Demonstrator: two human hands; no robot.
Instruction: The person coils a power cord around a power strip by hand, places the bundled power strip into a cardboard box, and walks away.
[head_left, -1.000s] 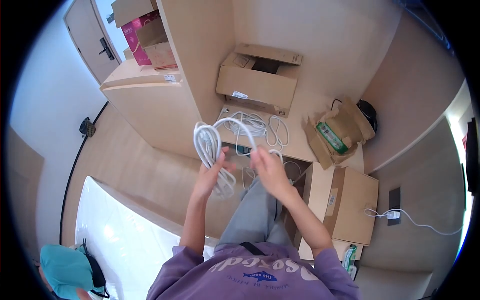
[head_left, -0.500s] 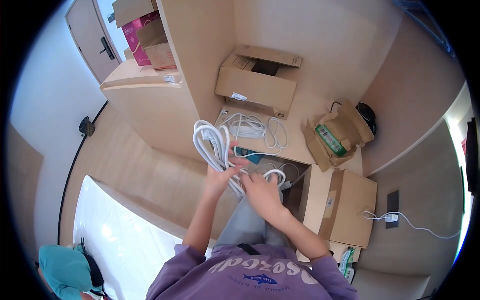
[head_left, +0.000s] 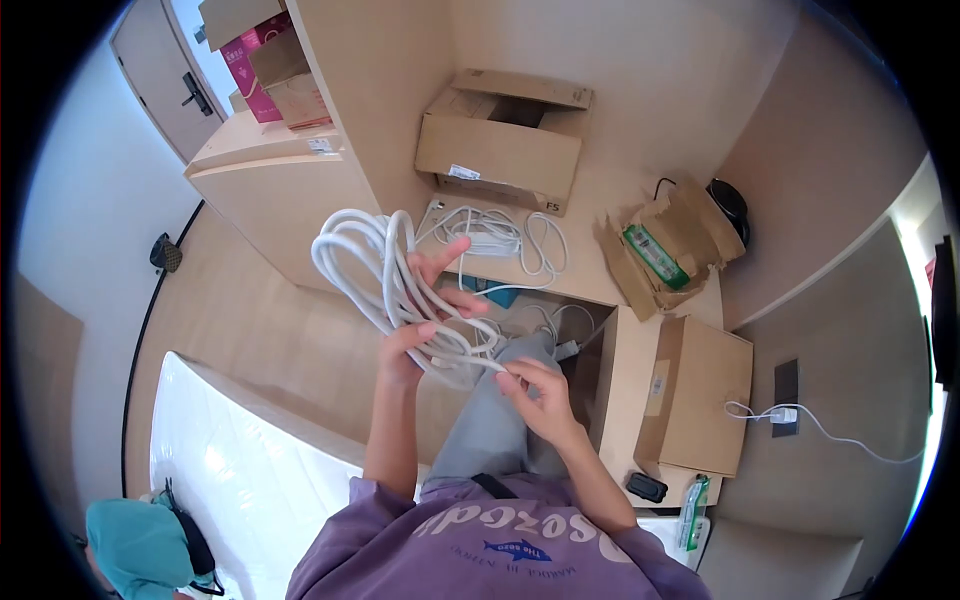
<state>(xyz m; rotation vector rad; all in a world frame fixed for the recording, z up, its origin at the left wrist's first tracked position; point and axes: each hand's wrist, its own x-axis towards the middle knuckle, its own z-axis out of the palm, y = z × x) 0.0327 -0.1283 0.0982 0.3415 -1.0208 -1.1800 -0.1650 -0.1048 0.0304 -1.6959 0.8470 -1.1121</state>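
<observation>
Fingers (head_left: pixel 437 265) of the left hand (head_left: pixel 400 358) spread among loops of thick white cable (head_left: pixel 392 275) — the thumb pressed across the strands — as a person in a purple shirt (head_left: pixel 480 545) holds the coil up in front of a wooden desk (head_left: pixel 590 283). With the right hand (head_left: pixel 543 398), the person pinches one strand between thumb and fingertips, just below the coil and above the grey trousers (head_left: pixel 485 415). On the desk, a white power strip (head_left: pixel 495 243) lies beside its looped cord, near an open cardboard box (head_left: pixel 500 150). To the right, a torn carton (head_left: pixel 622 268) holds a green packet (head_left: pixel 655 257); a closed box (head_left: pixel 705 395) stands nearby. At lower left, another person, in teal (head_left: pixel 130 545), appears at the edge of a glossy white mattress (head_left: pixel 235 460).
</observation>
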